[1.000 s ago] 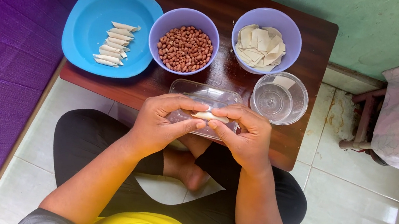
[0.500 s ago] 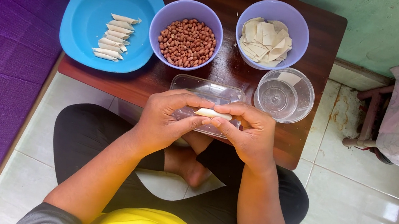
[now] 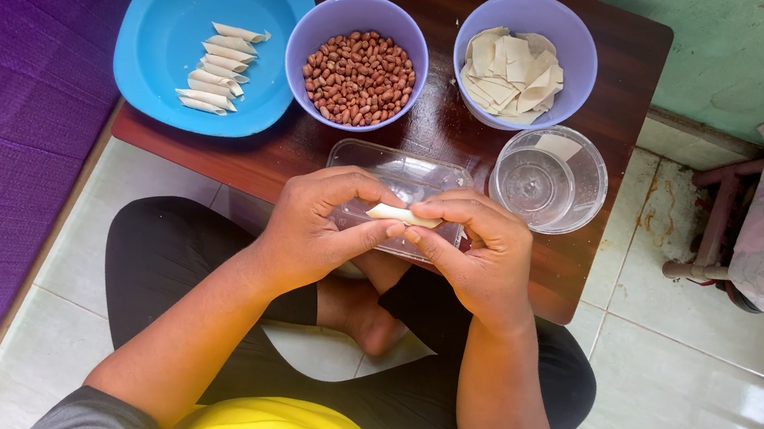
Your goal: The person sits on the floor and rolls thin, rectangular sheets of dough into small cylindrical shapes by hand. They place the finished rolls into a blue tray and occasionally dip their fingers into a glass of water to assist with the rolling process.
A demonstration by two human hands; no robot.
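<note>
Both the left hand [image 3: 315, 230] and the right hand [image 3: 486, 254] pinch a small pale roll [image 3: 400, 215] between fingertips above a clear tray [image 3: 398, 169] on the desk [image 3: 433, 137], where even, light pressure along its length should keep it tight.
</note>
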